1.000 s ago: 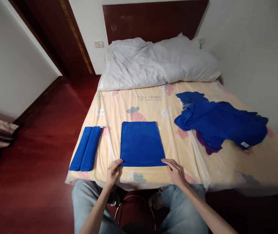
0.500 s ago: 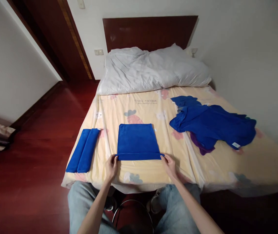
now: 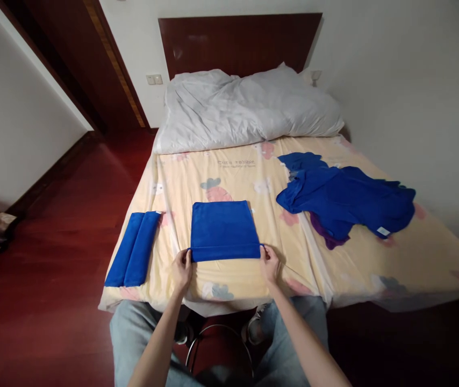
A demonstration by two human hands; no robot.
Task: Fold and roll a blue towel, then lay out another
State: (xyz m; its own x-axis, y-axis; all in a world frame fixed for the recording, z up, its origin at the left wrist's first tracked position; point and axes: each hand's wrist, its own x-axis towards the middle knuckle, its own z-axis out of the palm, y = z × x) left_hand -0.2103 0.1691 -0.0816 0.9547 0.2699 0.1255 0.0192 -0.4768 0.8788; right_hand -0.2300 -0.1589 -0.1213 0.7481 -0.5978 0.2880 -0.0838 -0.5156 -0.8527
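Observation:
A blue towel [image 3: 224,228] lies flat on the bed in front of me, its near edge turned up into a narrow folded strip. My left hand [image 3: 182,267] pinches the left end of that strip. At the right end, my right hand [image 3: 270,263] grips the same strip between thumb and fingers. To the left lies a folded blue towel bundle [image 3: 134,250], made of two long rolls side by side. Farther right is a loose heap of blue cloths [image 3: 346,199] with a white tag, and a purple cloth [image 3: 328,234] shows from under it.
The bed carries a yellow patterned sheet [image 3: 229,185]. A white quilt [image 3: 249,110] is bunched against the dark wooden headboard [image 3: 241,45]. My knees are at the bed's near edge, above a round-rimmed stool [image 3: 218,352]. Reddish wooden floor [image 3: 64,242] runs along the left.
The turned-up strip at the towel's near edge looks wider and lies flatter. Both hands still hold its ends, the right one slightly farther in. The whole view has shifted a little.

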